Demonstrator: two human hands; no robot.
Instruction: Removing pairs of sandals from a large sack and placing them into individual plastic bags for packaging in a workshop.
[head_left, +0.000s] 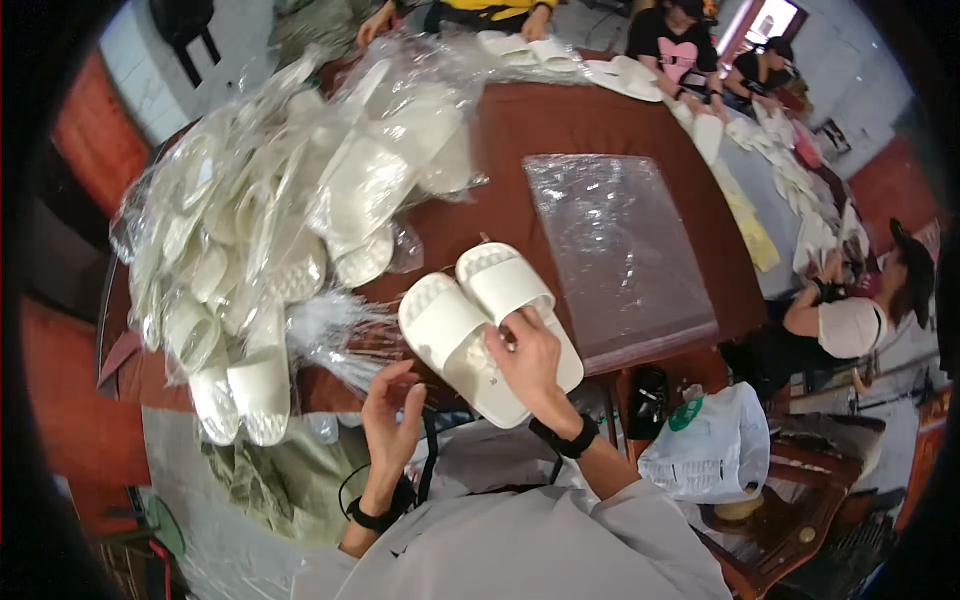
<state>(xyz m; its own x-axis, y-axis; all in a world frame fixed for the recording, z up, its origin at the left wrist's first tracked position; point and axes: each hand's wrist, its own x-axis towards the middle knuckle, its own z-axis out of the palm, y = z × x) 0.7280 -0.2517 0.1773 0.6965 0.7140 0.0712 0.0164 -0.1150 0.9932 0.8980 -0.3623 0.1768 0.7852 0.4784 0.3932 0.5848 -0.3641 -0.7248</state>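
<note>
Grey shirt (520, 545) nearest the lens, both forearms rising from it. Left hand (392, 420): fingers loosely curled, grip empty, hovering just off the heel of the slippers (490, 330). Right hand (530, 365): grip closed over the pair's heel end, holding both white slippers side by side, toes away, on the near edge of the brown surface (590, 120). Left: heap of bagged slippers (270, 220). Right: flat clear bags (620, 250). Risk: one-handed hold near the edge; the pair could splay or slide off.
</note>
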